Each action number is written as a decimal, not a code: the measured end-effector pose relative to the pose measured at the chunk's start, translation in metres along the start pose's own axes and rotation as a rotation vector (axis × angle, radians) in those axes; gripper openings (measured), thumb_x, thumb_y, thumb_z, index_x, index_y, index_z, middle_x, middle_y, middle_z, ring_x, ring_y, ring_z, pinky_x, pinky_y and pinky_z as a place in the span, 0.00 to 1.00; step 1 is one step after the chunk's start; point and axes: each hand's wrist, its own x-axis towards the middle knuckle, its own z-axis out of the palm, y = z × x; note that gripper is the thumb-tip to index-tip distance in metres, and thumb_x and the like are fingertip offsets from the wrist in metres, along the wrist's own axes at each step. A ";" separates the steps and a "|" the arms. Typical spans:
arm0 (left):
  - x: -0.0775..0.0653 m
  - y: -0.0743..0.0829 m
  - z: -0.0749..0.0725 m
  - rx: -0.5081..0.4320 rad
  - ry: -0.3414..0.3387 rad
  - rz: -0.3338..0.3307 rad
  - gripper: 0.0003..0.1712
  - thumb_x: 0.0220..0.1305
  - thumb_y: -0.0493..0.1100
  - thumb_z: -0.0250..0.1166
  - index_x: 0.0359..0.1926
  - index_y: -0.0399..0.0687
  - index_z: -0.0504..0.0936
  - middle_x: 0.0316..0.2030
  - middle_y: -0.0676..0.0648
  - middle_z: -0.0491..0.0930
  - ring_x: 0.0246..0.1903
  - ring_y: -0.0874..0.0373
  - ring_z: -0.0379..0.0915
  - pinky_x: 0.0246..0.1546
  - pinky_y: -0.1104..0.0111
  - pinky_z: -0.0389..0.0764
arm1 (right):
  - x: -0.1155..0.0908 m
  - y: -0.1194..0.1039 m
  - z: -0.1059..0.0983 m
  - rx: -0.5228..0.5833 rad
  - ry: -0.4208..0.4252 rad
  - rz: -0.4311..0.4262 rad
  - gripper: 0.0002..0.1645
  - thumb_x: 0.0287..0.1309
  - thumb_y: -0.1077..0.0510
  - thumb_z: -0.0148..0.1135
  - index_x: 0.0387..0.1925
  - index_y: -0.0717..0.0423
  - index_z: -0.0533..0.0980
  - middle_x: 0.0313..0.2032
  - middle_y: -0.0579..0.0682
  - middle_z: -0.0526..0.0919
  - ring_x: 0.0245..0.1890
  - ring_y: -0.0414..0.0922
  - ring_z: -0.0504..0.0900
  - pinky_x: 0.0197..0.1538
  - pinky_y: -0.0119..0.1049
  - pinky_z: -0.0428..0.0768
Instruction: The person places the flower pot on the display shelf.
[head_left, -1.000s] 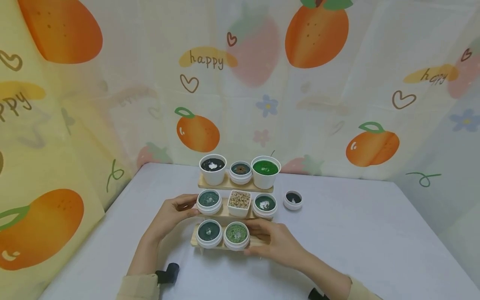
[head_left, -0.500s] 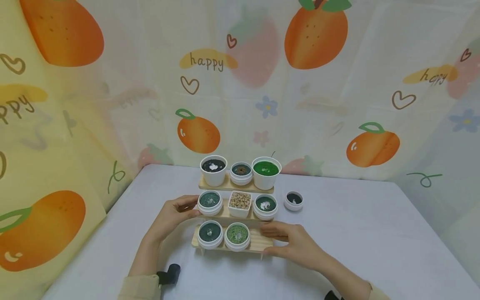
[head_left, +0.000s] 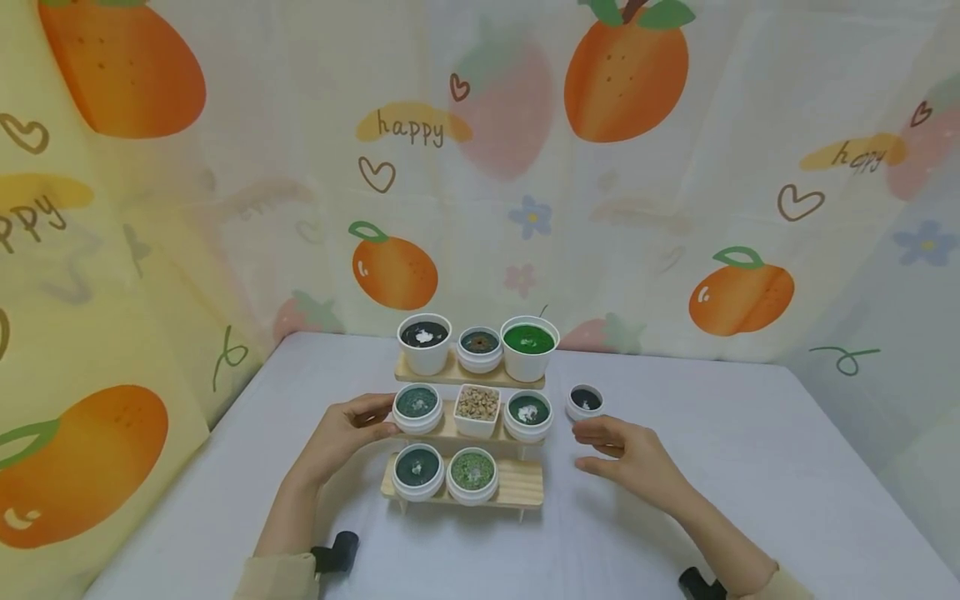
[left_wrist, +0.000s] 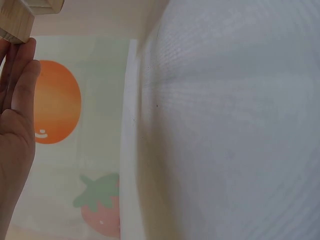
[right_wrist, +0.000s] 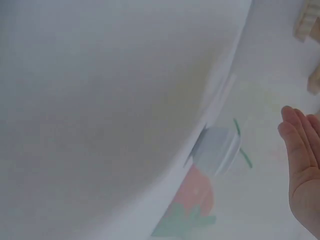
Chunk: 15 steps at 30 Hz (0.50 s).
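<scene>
A three-tier wooden stand [head_left: 521, 485] holds white tubs on each step. My left hand [head_left: 347, 435] holds the left end of its middle step, fingers and thumb at the wood beside a dark green tub [head_left: 417, 408]. In the left wrist view, fingertips meet the end of a wooden board [left_wrist: 17, 22]. My right hand [head_left: 637, 460] hovers right of the stand, thumb and fingers apart with nothing between them. Just beyond its fingertips a small white tub [head_left: 585, 402] with dark contents sits on the table; the right wrist view shows this tub blurred.
The bottom step carries a dark tub [head_left: 417, 472] and a speckled green tub [head_left: 472, 477]. Beside them lies bare wood. A square cup of grains [head_left: 477, 410] stands mid-step. Taller cups, including a bright green one [head_left: 529, 348], top the stand. A printed curtain [head_left: 637, 292] hangs behind the white table [head_left: 750, 467].
My right hand has left the speckled green tub on the bottom step and moved right, toward the small tub on the table. The left hand stays at the stand.
</scene>
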 end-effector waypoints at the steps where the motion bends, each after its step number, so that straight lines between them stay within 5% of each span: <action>1: 0.000 0.000 0.000 -0.001 0.001 -0.005 0.29 0.57 0.44 0.73 0.59 0.42 0.80 0.59 0.38 0.80 0.49 0.81 0.75 0.54 0.84 0.75 | 0.002 0.002 -0.003 -0.001 0.022 0.007 0.27 0.53 0.54 0.73 0.54 0.59 0.79 0.53 0.57 0.86 0.52 0.51 0.86 0.55 0.35 0.85; 10: 0.000 0.000 0.000 0.009 0.001 -0.011 0.29 0.57 0.44 0.73 0.60 0.43 0.80 0.59 0.39 0.80 0.50 0.78 0.76 0.54 0.83 0.76 | 0.021 0.019 -0.021 -0.060 0.196 0.048 0.29 0.52 0.56 0.75 0.56 0.57 0.78 0.53 0.58 0.86 0.55 0.53 0.84 0.56 0.40 0.84; 15: 0.001 -0.002 0.000 0.032 0.004 -0.029 0.30 0.57 0.47 0.74 0.60 0.45 0.80 0.59 0.40 0.81 0.52 0.74 0.76 0.54 0.84 0.75 | 0.035 0.027 -0.027 -0.103 0.225 0.088 0.32 0.51 0.56 0.75 0.58 0.59 0.76 0.56 0.61 0.84 0.57 0.56 0.83 0.59 0.47 0.82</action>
